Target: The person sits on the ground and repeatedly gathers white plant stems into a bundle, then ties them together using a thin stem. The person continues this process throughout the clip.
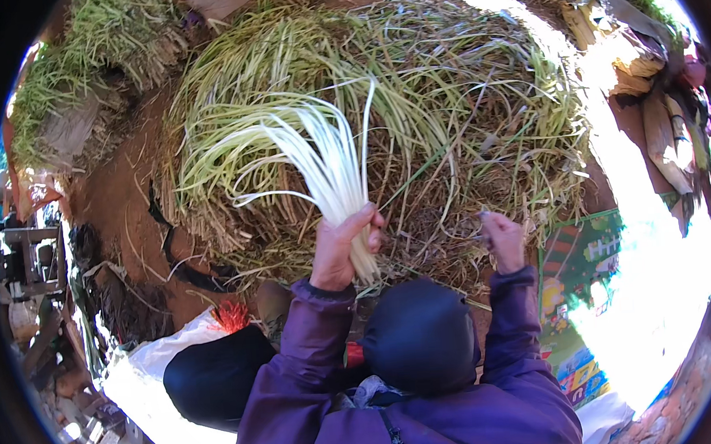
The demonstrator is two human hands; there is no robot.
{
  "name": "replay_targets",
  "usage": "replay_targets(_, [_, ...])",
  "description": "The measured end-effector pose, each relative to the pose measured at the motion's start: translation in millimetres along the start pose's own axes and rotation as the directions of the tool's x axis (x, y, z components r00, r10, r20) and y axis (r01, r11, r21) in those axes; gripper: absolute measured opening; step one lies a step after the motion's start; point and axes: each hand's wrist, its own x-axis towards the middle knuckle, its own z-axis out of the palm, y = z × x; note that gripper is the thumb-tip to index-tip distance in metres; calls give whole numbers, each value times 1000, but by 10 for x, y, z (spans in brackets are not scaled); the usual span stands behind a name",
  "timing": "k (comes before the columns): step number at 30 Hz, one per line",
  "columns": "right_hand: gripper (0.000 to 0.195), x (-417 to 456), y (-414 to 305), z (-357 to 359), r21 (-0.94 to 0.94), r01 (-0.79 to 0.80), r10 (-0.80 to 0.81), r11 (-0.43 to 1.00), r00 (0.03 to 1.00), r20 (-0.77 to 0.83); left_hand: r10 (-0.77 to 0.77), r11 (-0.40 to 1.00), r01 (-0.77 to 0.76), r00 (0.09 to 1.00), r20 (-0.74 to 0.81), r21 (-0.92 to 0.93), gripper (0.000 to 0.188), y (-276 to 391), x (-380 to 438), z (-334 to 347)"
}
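Observation:
In my left hand (346, 244) is a bunch of long pale leafy stalks (321, 157), gripped near the cut lower ends. The stalks fan upward, and their thin tips curve over to the left. Raised at the right, with the fingers curled, is my right hand (503, 237); whether a thin strand lies between its fingertips I cannot tell. Beyond both hands spreads a large heap of green and dried stalks (421, 90).
More bundled stalks (131, 40) lie at the upper left. A green printed mat (578, 269) is at the right, partly in glaring sunlight. A white sheet (153, 411) lies at the lower left, near a red-orange tuft of fibres (231, 316). Dry husks (665, 136) stand at the right.

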Motion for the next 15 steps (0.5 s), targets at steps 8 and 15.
replay_targets(8, [26, 482, 512, 591, -428, 212, -265, 879, 962, -67, 348, 932, -354, 934, 81, 80, 16, 652, -281, 299])
replay_targets(15, [13, -335, -302, 1127, -225, 624, -592, 748, 781, 198, 171, 985, -170, 985, -34, 21, 18, 294, -28, -18])
